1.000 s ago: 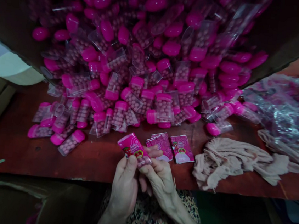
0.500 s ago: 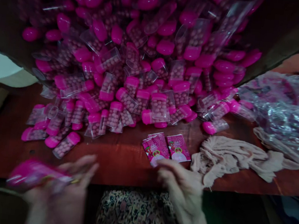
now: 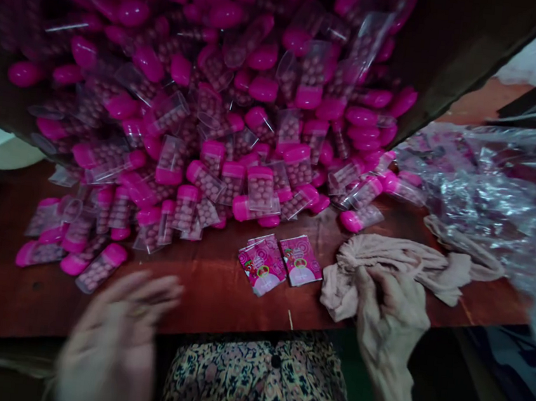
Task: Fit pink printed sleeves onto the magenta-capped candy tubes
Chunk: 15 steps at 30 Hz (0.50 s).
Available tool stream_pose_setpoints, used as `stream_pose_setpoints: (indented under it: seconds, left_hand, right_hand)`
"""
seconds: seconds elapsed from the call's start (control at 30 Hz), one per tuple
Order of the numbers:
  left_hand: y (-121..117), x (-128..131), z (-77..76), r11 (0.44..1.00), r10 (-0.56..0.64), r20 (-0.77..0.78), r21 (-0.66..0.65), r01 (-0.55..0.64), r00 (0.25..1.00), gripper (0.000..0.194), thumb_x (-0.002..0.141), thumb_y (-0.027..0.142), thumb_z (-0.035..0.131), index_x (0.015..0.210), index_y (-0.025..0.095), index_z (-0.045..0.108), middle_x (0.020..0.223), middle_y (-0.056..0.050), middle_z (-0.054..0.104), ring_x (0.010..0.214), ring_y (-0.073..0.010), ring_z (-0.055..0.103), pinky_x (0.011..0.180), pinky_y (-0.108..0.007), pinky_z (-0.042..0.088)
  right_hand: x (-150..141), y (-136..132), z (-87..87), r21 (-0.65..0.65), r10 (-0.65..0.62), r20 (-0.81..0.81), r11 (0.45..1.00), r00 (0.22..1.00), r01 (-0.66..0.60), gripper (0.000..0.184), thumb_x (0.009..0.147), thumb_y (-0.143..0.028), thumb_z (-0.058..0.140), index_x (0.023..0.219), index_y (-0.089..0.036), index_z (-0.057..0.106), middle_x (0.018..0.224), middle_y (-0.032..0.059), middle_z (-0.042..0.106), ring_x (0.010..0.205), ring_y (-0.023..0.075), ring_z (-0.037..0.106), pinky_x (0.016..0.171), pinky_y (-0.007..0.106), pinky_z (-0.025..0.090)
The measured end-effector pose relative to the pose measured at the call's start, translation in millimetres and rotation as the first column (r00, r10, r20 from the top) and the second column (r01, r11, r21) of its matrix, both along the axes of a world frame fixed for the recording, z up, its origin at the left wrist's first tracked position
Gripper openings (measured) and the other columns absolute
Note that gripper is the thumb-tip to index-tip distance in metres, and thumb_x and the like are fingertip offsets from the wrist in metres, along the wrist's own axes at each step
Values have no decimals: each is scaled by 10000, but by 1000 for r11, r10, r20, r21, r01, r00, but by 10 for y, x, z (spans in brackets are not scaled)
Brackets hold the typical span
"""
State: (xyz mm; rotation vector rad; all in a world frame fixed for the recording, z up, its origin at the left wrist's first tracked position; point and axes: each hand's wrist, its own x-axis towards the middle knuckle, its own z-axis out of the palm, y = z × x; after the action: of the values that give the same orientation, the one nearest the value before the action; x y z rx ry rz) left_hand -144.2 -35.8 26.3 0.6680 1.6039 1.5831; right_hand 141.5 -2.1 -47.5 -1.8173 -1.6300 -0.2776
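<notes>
Since the earlier frame, the right hand [image 3: 392, 316] has moved off the sachets and rightward onto the crumpled beige cloth [image 3: 377, 256], and the left hand [image 3: 114, 337] has swung back toward centre. Right grip: fingers curled down, clamped on the cloth's near edge; the cloth lies on the red-brown counter [image 3: 199, 305], right of centre. Left grip: motion-blurred, fingers spread apart, nothing visible in them; the hand hovers over the near counter edge, just near a pink-capped clear tube [image 3: 100, 267] at the front of the large heap of pink-capped clear tubes [image 3: 203, 181], which are filled with small pinkish balls. Two or more overlapping pink sachets [image 3: 300, 260] lie on the counter between the heap and the cloth. A clear plastic bag [image 3: 488, 198] lies far right, beyond the cloth. A floral garment [image 3: 259, 378] shows below the counter edge, between the hands.
</notes>
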Motion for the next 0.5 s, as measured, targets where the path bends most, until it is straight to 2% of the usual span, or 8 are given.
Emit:
stream_pose_setpoints:
  seconds: [0.03, 0.07, 0.13, 0.2, 0.3, 0.37, 0.43, 0.5]
  left_hand:
    - [70, 175, -43, 983, -180, 18, -41, 181, 983, 177, 778, 327, 605, 886, 200, 666, 818, -31, 719, 757, -189, 662, 692, -314, 534]
    - [130, 359, -79, 929, -361, 22, -80, 362, 932, 159, 770, 296, 620, 867, 185, 681, 824, -49, 726, 753, -194, 667, 679, -303, 536]
    - [221, 727, -131, 809, -584, -49, -112, 577, 810, 150, 814, 262, 574, 872, 181, 685, 833, -55, 721, 776, -184, 662, 712, -298, 530]
    - [285, 1064, -172, 663, -737, -257, -95, 742, 625, 169, 836, 238, 544, 935, 180, 667, 852, -58, 702, 775, -179, 647, 702, -299, 530]
    - [353, 1497, -268, 507, -692, -658, -149, 849, 297, 232, 831, 196, 532, 1024, 100, 617, 1039, -167, 646, 918, -268, 619, 758, -402, 524]
    - [386, 1724, -359, 494, -610, -785, -275, 825, 104, 210, 815, 70, 469, 961, 49, 619, 949, -203, 635, 807, -289, 634, 618, -397, 532]
    - [414, 1878, -449, 505, -564, -825, -303, 808, 43, 259, 776, -2, 445, 963, 44, 619, 913, -201, 622, 775, -290, 633, 558, -361, 514]
    - [440, 1947, -514, 520, -558, -828, -301, 799, 51, 293, 764, -25, 435, 980, 54, 616, 905, -189, 617, 700, -251, 634, 522, -321, 492]
  right_hand:
    - [-1, 26, 1, 0, -10, -18, 1000, 1000, 10, 272, 885, -335, 476, 687, -174, 571, 652, 35, 533, 683, 173, 466, 692, 314, 402]
    - [1, 46, 4, -5, -23, -49, 1000, 999, 23, 293, 890, -338, 462, 664, -178, 558, 637, 32, 520, 671, 170, 458, 690, 315, 399]
    - [15, 63, 14, -26, -41, -134, 999, 990, 38, 321, 891, -357, 449, 643, -182, 551, 627, 28, 510, 663, 168, 457, 685, 314, 399]
    - [36, 38, 23, -39, -33, -206, 999, 978, 25, 321, 887, -377, 449, 661, -181, 565, 636, 24, 524, 672, 166, 478, 673, 307, 410]
    - [89, -55, 26, -50, -11, -373, 999, 928, -8, 256, 868, -373, 490, 749, -179, 607, 699, 22, 573, 697, 162, 526, 680, 300, 437]
    - [134, -111, 20, -82, -3, -521, 996, 854, -47, 201, 841, -361, 539, 819, -186, 633, 782, 28, 605, 741, 166, 555, 713, 308, 449]
    - [169, -134, 11, -97, 16, -587, 991, 810, -91, 179, 817, -356, 576, 852, -196, 649, 838, 30, 620, 783, 173, 566, 760, 325, 450]
    - [183, -118, 0, -75, 46, -565, 991, 824, -107, 170, 806, -356, 594, 839, -202, 659, 823, 24, 627, 792, 174, 561, 788, 340, 444]
